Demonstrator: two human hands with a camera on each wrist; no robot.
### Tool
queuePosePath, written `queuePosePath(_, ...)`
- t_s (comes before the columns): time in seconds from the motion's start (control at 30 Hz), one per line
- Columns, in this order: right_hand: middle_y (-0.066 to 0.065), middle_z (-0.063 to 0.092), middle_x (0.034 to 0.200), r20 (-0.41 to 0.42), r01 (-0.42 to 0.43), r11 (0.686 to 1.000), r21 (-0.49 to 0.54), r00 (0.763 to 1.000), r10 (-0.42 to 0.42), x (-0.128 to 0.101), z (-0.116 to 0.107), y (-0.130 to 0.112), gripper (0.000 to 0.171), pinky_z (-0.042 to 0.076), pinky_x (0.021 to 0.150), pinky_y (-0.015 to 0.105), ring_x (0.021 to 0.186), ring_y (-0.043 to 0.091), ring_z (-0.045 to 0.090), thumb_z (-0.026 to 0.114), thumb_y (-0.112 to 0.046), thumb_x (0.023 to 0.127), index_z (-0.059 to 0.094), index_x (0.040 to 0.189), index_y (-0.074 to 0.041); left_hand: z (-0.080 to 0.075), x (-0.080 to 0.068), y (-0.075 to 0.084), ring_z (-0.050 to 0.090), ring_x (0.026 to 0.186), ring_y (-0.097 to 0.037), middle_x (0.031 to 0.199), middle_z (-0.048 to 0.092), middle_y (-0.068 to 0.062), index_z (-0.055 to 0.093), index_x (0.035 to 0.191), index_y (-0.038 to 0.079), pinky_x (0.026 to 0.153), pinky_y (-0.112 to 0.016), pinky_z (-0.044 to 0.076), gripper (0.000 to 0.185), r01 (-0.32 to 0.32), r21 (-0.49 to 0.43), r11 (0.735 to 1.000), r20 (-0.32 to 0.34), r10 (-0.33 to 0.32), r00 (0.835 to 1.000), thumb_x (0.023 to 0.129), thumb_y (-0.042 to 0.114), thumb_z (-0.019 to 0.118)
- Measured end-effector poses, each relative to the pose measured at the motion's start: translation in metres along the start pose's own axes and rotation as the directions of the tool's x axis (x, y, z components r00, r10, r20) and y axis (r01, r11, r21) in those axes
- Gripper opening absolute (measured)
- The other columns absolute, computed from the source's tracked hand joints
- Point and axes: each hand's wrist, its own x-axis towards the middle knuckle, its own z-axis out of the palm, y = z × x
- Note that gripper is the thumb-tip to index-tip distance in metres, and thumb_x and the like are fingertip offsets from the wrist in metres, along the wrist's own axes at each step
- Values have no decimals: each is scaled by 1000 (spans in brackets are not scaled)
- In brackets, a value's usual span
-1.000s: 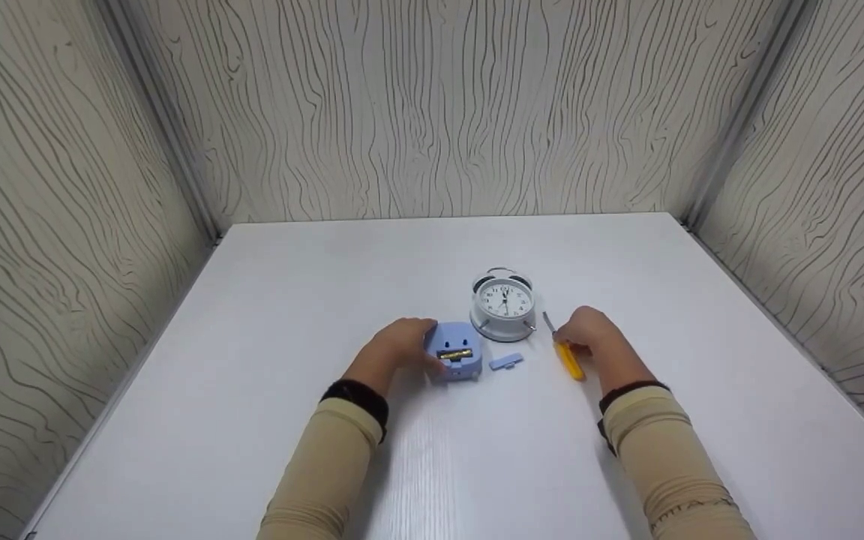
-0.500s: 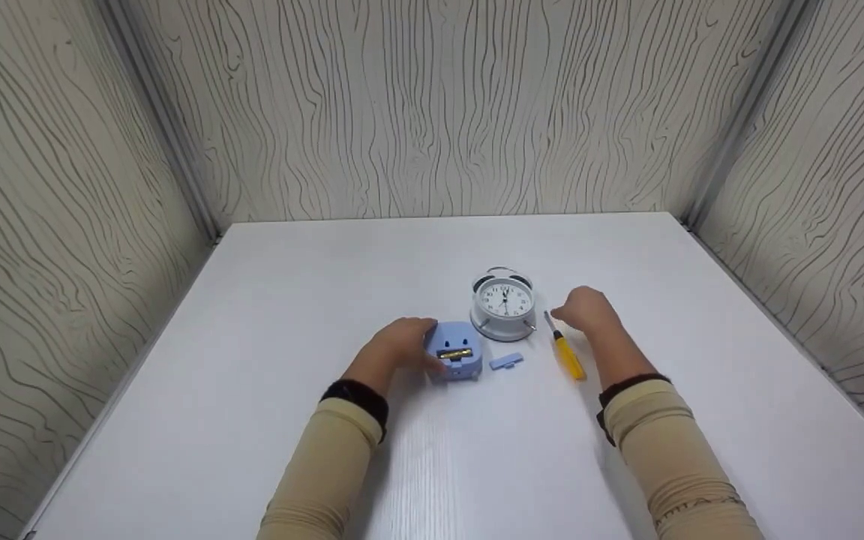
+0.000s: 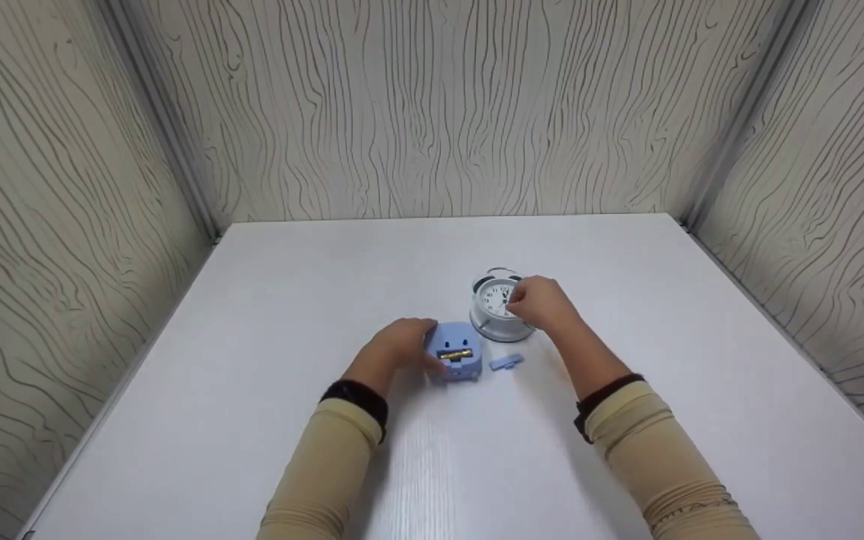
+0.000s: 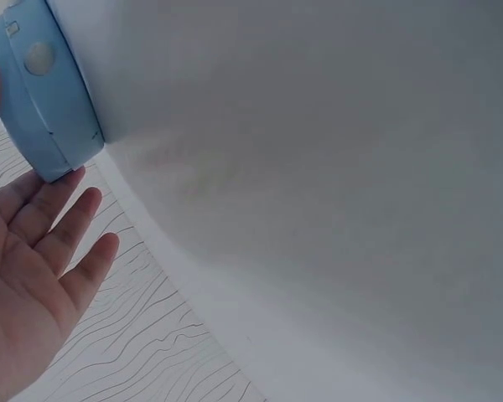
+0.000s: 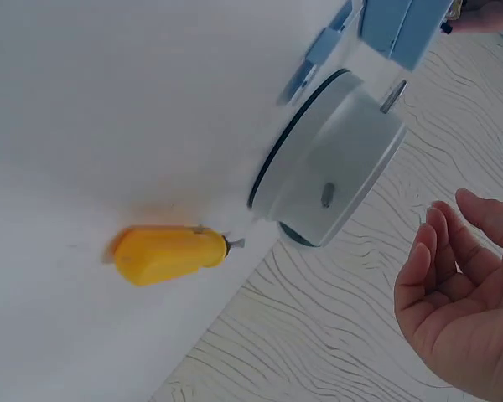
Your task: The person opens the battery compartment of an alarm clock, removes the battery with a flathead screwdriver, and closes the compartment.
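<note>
My left hand (image 3: 400,343) grips the left side of a small light-blue battery device (image 3: 454,331), its thumb at the near edge and fingers at the far one. A gold battery (image 3: 454,355) shows in the device's uncovered compartment. Just right of it lies a blue battery cover (image 3: 506,361). My right hand (image 3: 541,301) hovers over the white twin-bell alarm clock (image 3: 493,327), hiding part of the dial. In the right wrist view its fingers are loosely bent with nothing between them. A screwdriver with a yellow handle (image 5: 168,254) lies on the table, hidden under my right arm in the head view.
The white table (image 3: 289,300) carries all these things near its middle. Panels with a wood-grain pattern (image 3: 417,112) rise behind it and on both sides.
My right hand has let go of the screwdriver, lifted off it and moved left over the alarm clock. My left hand and the blue device have stayed in place.
</note>
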Motion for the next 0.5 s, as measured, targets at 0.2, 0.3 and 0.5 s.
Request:
queuePosePath(0.2,8,64,92,12,51,999,-18,999,-51,-3,11,-12,14,49,77,36,87,23,58,65,-18,84,68,91,-6,-1,-1,1,34,131,-23,140,42,-5,37,140,16,108,-39,26,92,-7,4,1000,-2,7,1000,64,44,80)
queuePosePath(0.3,6,66,89,27,98,995,-20,995,-97,-7,18,-17,13,49,76,36,85,22,58,66,-17,82,69,90,-7,-2,-1,1,35,131,-23,140,42,-5,37,140,16,108,-39,27,92,-3,-5,1000,3,3,1000,64,44,80)
queuePosePath(0.5,1,67,86,70,109,994,-13,992,-108,-12,33,-25,14,50,74,34,81,18,59,67,-19,81,71,92,-11,-1,0,-1,36,130,-23,139,44,-5,38,140,15,108,-39,27,91,-4,-32,999,5,4,1000,64,45,80)
